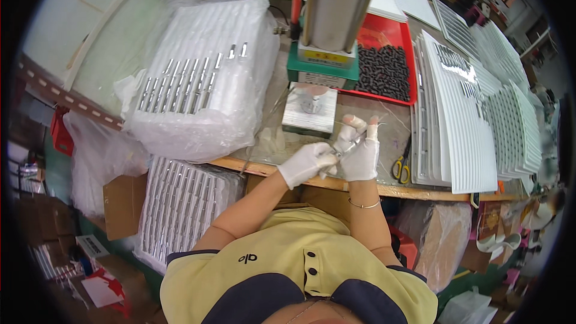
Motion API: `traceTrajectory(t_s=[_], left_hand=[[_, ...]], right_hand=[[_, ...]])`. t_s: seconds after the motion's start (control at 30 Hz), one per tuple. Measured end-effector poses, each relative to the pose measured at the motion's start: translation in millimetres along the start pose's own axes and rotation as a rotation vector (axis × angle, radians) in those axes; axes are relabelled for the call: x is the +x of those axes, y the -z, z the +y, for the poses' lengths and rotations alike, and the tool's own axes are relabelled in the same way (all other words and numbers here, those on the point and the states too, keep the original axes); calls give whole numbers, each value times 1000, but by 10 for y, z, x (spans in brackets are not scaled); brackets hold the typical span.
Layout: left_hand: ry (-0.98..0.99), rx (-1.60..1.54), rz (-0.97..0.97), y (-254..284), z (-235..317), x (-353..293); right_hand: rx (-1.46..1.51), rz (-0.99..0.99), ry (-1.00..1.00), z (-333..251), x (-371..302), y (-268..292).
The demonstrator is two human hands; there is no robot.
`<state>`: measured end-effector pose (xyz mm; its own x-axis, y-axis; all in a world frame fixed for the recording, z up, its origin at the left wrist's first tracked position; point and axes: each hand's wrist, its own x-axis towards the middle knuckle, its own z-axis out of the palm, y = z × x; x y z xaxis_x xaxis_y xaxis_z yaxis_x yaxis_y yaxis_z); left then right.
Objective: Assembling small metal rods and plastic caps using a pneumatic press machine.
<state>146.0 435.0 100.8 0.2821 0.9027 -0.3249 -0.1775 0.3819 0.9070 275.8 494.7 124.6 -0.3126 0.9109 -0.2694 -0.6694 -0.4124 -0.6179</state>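
Observation:
Both hands wear white gloves and meet over the near edge of the workbench (276, 154). My right hand (362, 157) is closed around a slim silvery tube (355, 143), with some bare fingertips pointing away from me. At the lower end of that tube, my left hand (307, 164) pinches with its thumb and fingers. The glove fingers hide part of the tube. Just beyond my hands sits the metal block (309, 110) of a bench press, with a round piece on top. Above it rise the green press body (324, 72) and a thick metal column (339, 6).
A red tray (413, 78) of small black cylindrical parts stands behind the press. At left, a plastic-wrapped white foam tray (240, 84) holds rows of silvery tubes. White ribbed trays (459, 126) lean at right, near yellow-handled scissors (401, 170). Another wrapped tray (180, 210) stands below the bench.

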Motion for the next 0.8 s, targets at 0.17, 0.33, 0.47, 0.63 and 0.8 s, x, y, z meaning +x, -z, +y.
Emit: traceTrajectory(t_s=[0.17,0.33,0.47,0.63,0.8], left_hand=[[-73,142,-25,-24,204,-182],[-74,-143,-72,232,603,-811],[-489,-56,501,597,932,-1295],[-294,1063,1089,1566,1034,-1210],[224,1171,967,1345,1209,-986]], right_hand=[[236,-32,-69,-172,-17,-83],[-406,198,512,-537,241,204],[-1480,195,408,-773,563,564],[-1840,343,321,-819,819,441],[-1797,323,336,-813,1252,543]])
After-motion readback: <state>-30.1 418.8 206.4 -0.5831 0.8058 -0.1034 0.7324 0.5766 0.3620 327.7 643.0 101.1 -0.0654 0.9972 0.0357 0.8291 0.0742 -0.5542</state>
